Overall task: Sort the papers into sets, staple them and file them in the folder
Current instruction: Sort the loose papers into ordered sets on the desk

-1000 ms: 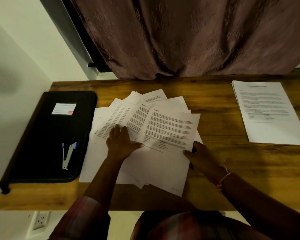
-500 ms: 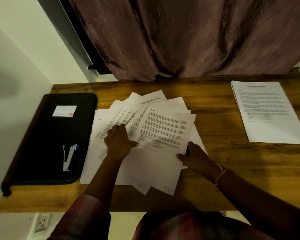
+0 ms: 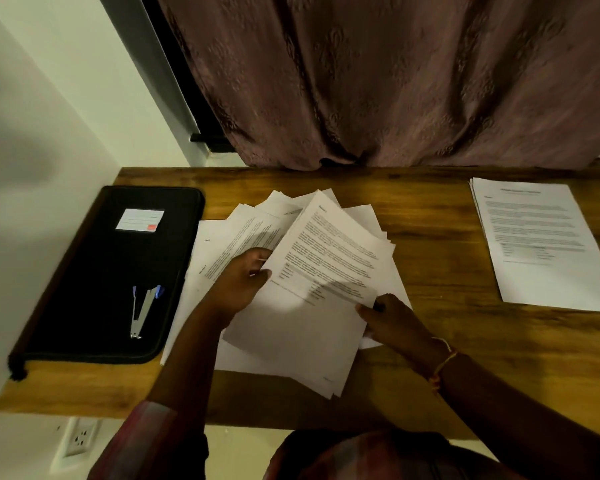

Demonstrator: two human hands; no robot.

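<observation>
A loose fan of printed white papers [image 3: 229,244] lies in the middle of the wooden desk. My left hand [image 3: 238,285] pinches the left edge of the top printed sheet [image 3: 326,258], which is lifted and tilted. My right hand [image 3: 392,320] grips the same sheet at its lower right edge. A separate neat stack of papers [image 3: 541,244] lies at the right of the desk. The black zip folder [image 3: 111,271] lies closed at the left, with a silver and blue stapler [image 3: 142,310] resting on its cover.
The wooden desk [image 3: 430,306] meets a white wall on the left and a brown curtain [image 3: 395,81] at the back. A white label [image 3: 140,220] sits on the folder cover. A wall socket [image 3: 78,438] shows below the desk's front edge.
Both hands have gone from pressing flat on the pile to gripping the top printed sheet, which has risen off the pile and turned clockwise.
</observation>
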